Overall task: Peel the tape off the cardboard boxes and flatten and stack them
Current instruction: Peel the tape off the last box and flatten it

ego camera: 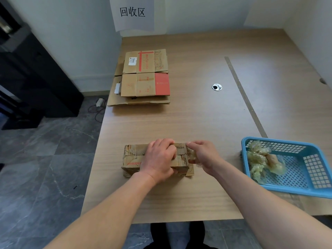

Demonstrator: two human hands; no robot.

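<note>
On the wooden table point(197, 119), nearer than the flattened boxes point(143, 78) and left of the blue basket point(291, 190), a cardboard box point(133, 159) sits under the gripping left hand point(158, 159) while the right hand point(204, 156) pinches tape point(191, 155) at its right end.

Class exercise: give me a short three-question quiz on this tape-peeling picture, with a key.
1. True or false: the blue basket holds crumpled tape wads.
2. The left hand steadies the cardboard box. What does the right hand pinch? A. a knife B. tape C. the basket
3. Fill in: the stack of flattened boxes lies toward the table's ___ left corner.
Key: 1 true; 2 B; 3 far.
</note>
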